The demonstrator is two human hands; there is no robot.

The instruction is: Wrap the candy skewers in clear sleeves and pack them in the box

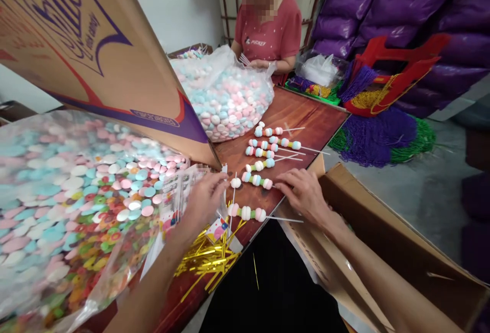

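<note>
My left hand (204,200) is closed on the top of a clear printed wrapper bag (221,221) at the table's near edge, beside a stack of such bags (179,190). My right hand (304,193) lies flat with fingers stretched out, fingertips touching the stick of a candy skewer (256,180) with pink, white and blue marshmallow discs. Another skewer (247,213) lies between my hands, and a white candy on a stick (235,182) sits by my left fingers. Several more skewers (268,145) lie in a row farther up the wooden table (306,119).
Gold twist ties (206,261) lie piled at the table edge. A big plastic bag of pastel candies (76,190) fills the left, a second bag (225,98) lies farther back. A cardboard flap (99,52) overhangs. An open carton (383,241) stands right. Another person in a red shirt (268,29) works opposite.
</note>
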